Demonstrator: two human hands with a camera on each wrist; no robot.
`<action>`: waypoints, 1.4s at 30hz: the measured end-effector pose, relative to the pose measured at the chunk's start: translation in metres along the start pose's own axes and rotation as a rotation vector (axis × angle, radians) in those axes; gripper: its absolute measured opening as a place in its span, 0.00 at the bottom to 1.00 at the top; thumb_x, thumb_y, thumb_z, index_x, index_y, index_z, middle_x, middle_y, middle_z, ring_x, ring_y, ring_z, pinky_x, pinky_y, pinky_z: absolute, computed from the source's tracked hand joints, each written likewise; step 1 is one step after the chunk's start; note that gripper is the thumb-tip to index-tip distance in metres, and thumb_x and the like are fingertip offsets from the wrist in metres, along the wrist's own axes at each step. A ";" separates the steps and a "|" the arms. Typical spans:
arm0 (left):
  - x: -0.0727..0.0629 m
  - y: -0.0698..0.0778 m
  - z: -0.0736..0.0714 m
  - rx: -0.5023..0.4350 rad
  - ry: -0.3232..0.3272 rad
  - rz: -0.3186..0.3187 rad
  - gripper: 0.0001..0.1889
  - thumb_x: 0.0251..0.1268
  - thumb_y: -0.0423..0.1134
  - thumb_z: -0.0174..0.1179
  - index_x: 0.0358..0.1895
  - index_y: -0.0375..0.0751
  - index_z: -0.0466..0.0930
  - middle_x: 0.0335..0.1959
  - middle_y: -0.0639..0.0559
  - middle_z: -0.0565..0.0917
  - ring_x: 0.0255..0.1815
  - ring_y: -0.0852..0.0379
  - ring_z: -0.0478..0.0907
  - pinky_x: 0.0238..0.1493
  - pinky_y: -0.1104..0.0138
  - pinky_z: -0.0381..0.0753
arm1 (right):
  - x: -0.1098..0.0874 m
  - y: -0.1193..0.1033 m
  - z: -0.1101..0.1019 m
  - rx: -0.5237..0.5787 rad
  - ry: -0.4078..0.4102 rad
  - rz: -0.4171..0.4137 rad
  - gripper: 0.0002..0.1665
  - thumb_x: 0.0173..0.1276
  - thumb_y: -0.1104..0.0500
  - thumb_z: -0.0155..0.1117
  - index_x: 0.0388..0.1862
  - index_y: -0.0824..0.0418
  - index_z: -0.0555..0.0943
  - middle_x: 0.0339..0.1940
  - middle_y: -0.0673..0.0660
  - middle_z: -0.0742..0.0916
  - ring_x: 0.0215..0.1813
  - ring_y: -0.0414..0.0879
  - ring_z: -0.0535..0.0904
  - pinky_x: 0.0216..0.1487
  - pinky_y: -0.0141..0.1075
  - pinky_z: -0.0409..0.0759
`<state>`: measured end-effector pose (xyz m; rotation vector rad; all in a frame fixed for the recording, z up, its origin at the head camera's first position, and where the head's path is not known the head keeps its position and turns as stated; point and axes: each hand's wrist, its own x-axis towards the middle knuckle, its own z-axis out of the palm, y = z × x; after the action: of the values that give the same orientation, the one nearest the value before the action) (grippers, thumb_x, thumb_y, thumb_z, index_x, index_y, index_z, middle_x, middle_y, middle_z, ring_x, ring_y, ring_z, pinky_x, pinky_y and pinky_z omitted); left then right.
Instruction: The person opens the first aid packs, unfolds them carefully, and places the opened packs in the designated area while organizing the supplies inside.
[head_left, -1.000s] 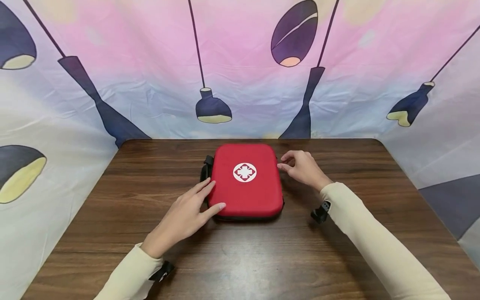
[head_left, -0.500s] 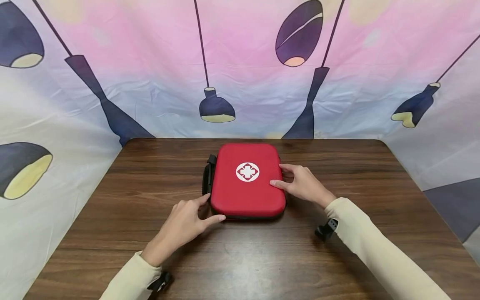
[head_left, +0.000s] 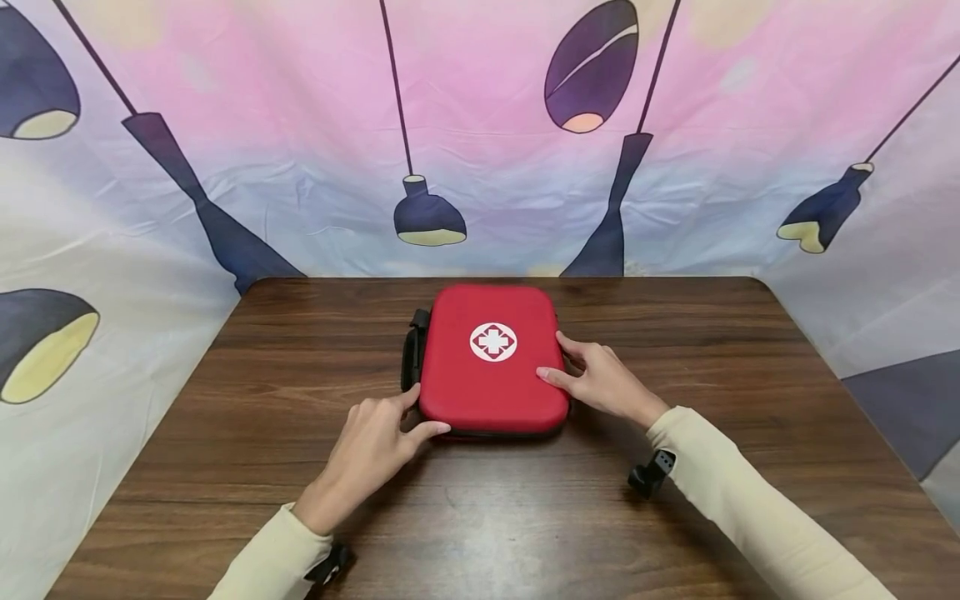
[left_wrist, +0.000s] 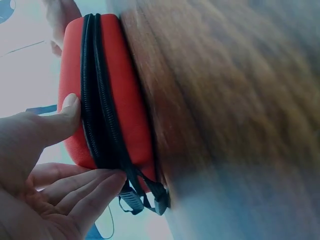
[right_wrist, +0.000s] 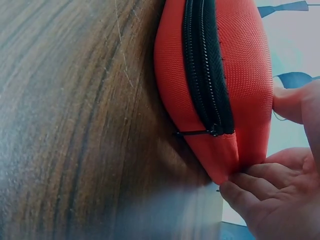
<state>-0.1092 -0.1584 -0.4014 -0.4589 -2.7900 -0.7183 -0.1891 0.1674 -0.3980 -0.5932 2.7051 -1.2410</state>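
A red first aid kit (head_left: 491, 392) with a white cross emblem lies on the table, its lid down. Along its side the black zipper (left_wrist: 102, 100) shows two rows of teeth standing apart, and the zipper pull (right_wrist: 192, 133) hangs near the end of the track. My left hand (head_left: 367, 450) grips the front left corner of the lid, thumb on the front side and fingers round the left side. On the right edge my right hand (head_left: 607, 383) holds the lid, its thumb on top and its fingers down the side. A black handle (head_left: 412, 354) is on the kit's left side.
The dark wood table (head_left: 480, 517) extends around the kit on all sides. Behind its far edge hangs a cloth backdrop (head_left: 315, 167) printed with lamps. A black device (head_left: 651, 475) sits at the right wrist, another at the left.
My right hand has come from beside the far right side onto the lid's right edge. The left hand has slid from the lid's top down to the front left corner.
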 end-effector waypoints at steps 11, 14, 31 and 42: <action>0.005 0.014 -0.009 -0.007 0.172 0.070 0.36 0.52 0.55 0.77 0.60 0.34 0.83 0.08 0.67 0.66 0.15 0.70 0.50 0.18 0.69 0.59 | -0.004 0.004 -0.006 0.024 0.015 0.000 0.45 0.68 0.49 0.72 0.74 0.70 0.66 0.71 0.65 0.76 0.67 0.54 0.77 0.62 0.48 0.79; 0.008 0.019 -0.012 -0.009 0.229 0.121 0.35 0.51 0.55 0.78 0.59 0.35 0.84 0.10 0.65 0.73 0.13 0.73 0.58 0.17 0.69 0.64 | -0.005 0.006 -0.008 0.039 0.013 0.006 0.43 0.68 0.51 0.73 0.74 0.71 0.67 0.70 0.65 0.76 0.66 0.54 0.79 0.60 0.46 0.80; 0.024 0.043 -0.022 -0.093 0.397 0.325 0.32 0.48 0.49 0.81 0.56 0.38 0.86 0.51 0.45 0.88 0.41 0.49 0.89 0.29 0.60 0.84 | -0.011 0.011 -0.017 0.011 0.051 -0.018 0.35 0.67 0.55 0.74 0.69 0.67 0.75 0.63 0.64 0.83 0.61 0.55 0.82 0.52 0.42 0.84; 0.029 0.056 -0.026 -0.168 0.410 0.309 0.32 0.51 0.47 0.80 0.60 0.38 0.84 0.55 0.45 0.86 0.49 0.49 0.87 0.41 0.58 0.87 | -0.015 -0.023 -0.028 -0.156 0.088 -0.209 0.31 0.65 0.59 0.75 0.67 0.63 0.79 0.63 0.62 0.83 0.62 0.56 0.82 0.57 0.51 0.82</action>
<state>-0.1130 -0.1180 -0.3469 -0.6697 -2.2269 -0.8638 -0.1756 0.1787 -0.3631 -0.8801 2.8949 -1.1291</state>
